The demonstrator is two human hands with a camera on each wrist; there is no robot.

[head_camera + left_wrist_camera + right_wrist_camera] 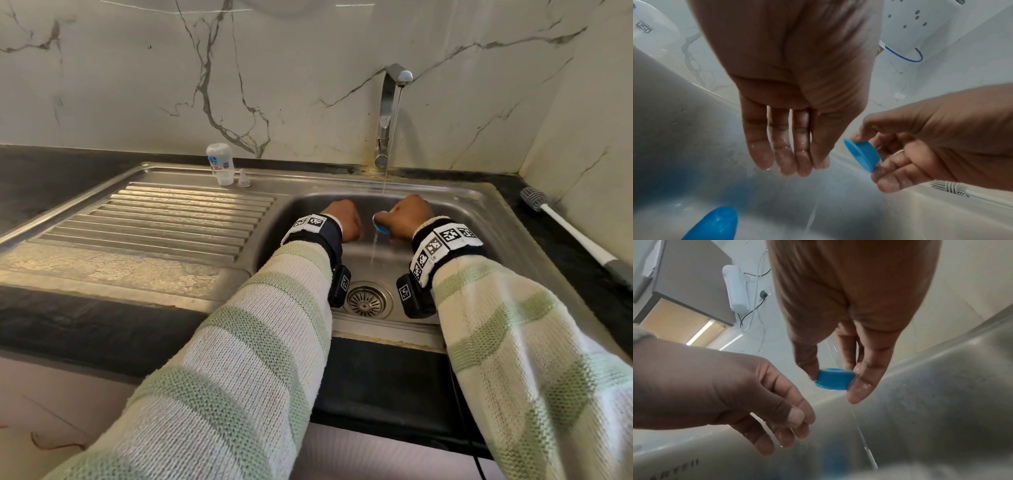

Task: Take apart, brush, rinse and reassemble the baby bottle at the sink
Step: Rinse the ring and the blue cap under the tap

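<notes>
Now | right hand (840, 331) pinches blue collar ring (833, 378) | left hand (795, 91) empty, fingers straight

Little lettering legible at the sink

The sink wall (684, 465) shows partial embossed letters, roughly "ARTEII". The bottle (220, 163) carries a blue-and-red label, too small to read. Both wristbands (442, 240) bear square coded markers.

White marble wall (308, 85) with grey veins, black countertop (85, 325), wall cabinet (690, 280) lit from beneath
</notes>
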